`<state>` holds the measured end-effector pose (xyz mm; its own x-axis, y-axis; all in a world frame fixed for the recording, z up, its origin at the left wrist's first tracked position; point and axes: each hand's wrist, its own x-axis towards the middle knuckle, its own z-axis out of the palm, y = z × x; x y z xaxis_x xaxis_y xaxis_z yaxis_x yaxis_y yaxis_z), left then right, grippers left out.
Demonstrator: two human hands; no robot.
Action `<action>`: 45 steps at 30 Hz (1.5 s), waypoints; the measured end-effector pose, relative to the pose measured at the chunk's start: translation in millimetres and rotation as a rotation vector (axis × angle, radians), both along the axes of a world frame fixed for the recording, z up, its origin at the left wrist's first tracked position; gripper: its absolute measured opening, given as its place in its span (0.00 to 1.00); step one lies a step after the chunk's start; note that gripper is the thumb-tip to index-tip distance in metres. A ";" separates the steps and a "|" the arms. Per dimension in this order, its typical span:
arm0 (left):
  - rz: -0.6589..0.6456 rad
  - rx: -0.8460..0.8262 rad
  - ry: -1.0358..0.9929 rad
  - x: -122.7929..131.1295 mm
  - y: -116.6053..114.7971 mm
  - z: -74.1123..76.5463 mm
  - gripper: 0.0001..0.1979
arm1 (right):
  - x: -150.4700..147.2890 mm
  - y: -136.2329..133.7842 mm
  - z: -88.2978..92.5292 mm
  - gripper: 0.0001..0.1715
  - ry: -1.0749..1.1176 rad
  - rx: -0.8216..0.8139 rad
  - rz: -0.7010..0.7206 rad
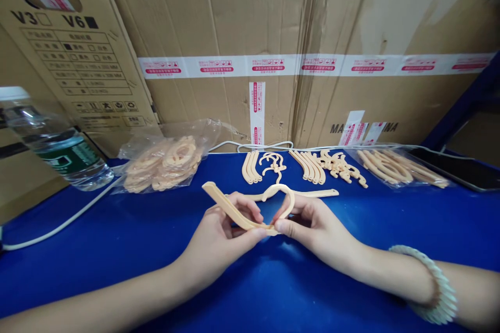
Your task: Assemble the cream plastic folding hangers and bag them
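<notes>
My left hand (230,223) grips a beige plastic hanger arm (226,205) that slants up to the left. Pinched in my right hand (312,218) is a curved beige hanger hook (289,195). The two parts meet between my fingertips; whether they are joined I cannot tell. Just behind my hands lies a hanger (318,193) with its arms spread on the blue table. Beyond it are a row of loose hanger arms (252,167), several loose hooks (273,158), a second row of arms (308,166) and a pile of small hook pieces (341,167).
Clear bags of beige parts lie on the left (164,164) and right (402,169). A water bottle (58,145) stands far left. A white cable (70,221) crosses the blue table (250,291). Cardboard boxes (234,21) wall the back; a dark flat device (461,166) lies right.
</notes>
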<state>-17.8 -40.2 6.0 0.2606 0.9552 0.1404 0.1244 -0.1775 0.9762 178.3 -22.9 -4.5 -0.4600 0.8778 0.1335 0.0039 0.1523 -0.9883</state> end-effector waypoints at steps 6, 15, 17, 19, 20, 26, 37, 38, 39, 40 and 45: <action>-0.060 -0.148 -0.071 2.8 0.4 0.6 0.15 | -2.2 -3.1 -2.1 0.15 0.047 0.002 0.017; -0.020 -0.180 -0.135 -2.4 7.3 -8.8 0.18 | 35.7 45.7 31.3 0.21 -0.196 0.391 -0.246; -0.021 -0.169 -0.158 -3.1 9.2 -10.7 0.18 | 57.4 70.7 39.5 0.18 -0.556 0.673 -0.240; -0.033 -0.166 -0.158 -3.2 10.2 -10.8 0.17 | 75.5 90.1 43.1 0.13 -0.675 0.760 -0.197; -0.041 -0.165 -0.153 -3.1 10.4 -10.2 0.17 | 81.9 96.7 43.1 0.12 -0.716 0.781 -0.167; -0.029 -0.166 -0.163 -2.4 10.5 -9.0 0.17 | 88.2 105.3 30.7 0.08 -0.762 0.753 -0.069; -0.017 -0.174 -0.186 -1.6 9.3 -4.4 0.17 | 76.6 97.7 34.2 0.17 -0.254 0.493 -0.291; -0.020 -0.181 -0.184 -1.5 9.4 -2.7 0.18 | 74.7 95.5 35.7 0.18 -0.188 0.463 -0.323; -0.019 -0.187 -0.182 -1.4 9.5 -1.4 0.18 | 72.5 93.0 37.6 0.18 -0.123 0.437 -0.349; -0.016 -0.191 -0.182 -1.4 9.6 -0.6 0.18 | 70.0 90.1 39.8 0.19 -0.063 0.418 -0.370; -0.030 -0.195 -0.248 -3.2 12.4 -7.4 0.19 | 56.8 67.5 54.1 0.19 0.201 0.292 -0.378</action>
